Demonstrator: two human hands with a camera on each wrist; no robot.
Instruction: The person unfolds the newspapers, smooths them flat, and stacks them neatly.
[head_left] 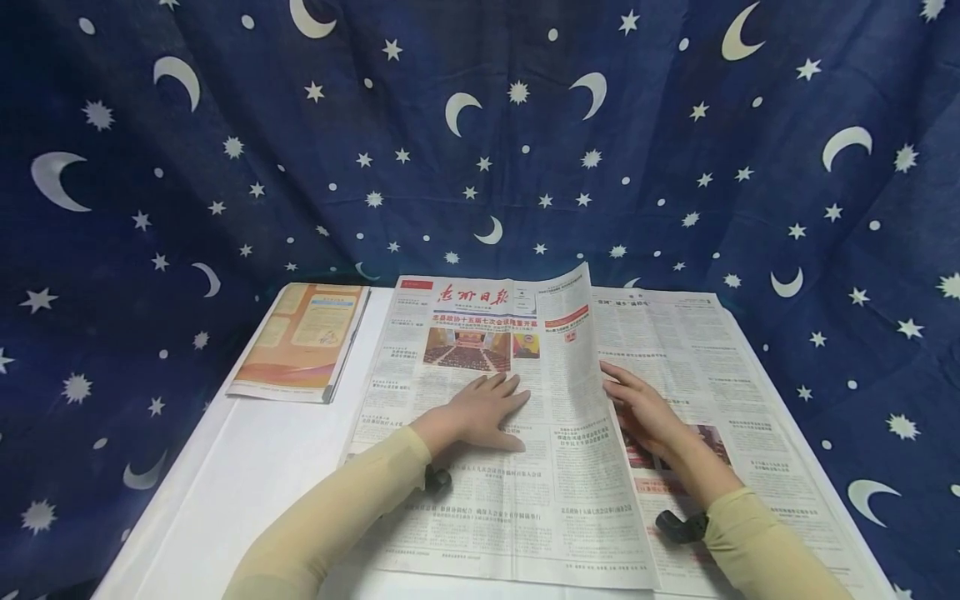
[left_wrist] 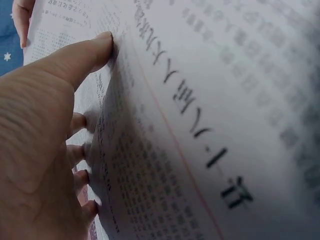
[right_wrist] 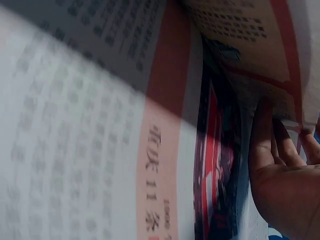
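A newspaper (head_left: 465, 492) with a red masthead lies spread on the white table, its front page lifted along the right edge. My left hand (head_left: 483, 410) rests on this page with its fingers spread. In the left wrist view, the thumb (left_wrist: 85, 57) lies on the printed paper. At the raised edge, my right hand (head_left: 648, 408) reaches behind the page. The right wrist view shows the fingers of the right hand (right_wrist: 287, 195) fairly straight, touching the page's underside. Beneath the lifted page, the right-hand sheet (head_left: 750, 400) lies flat.
An orange and cream printed booklet or folded paper (head_left: 300, 333) lies at the table's back left. White table surface (head_left: 217, 500) shows to the left of the newspaper. A dark blue curtain (head_left: 420, 125) with moons and stars hangs behind.
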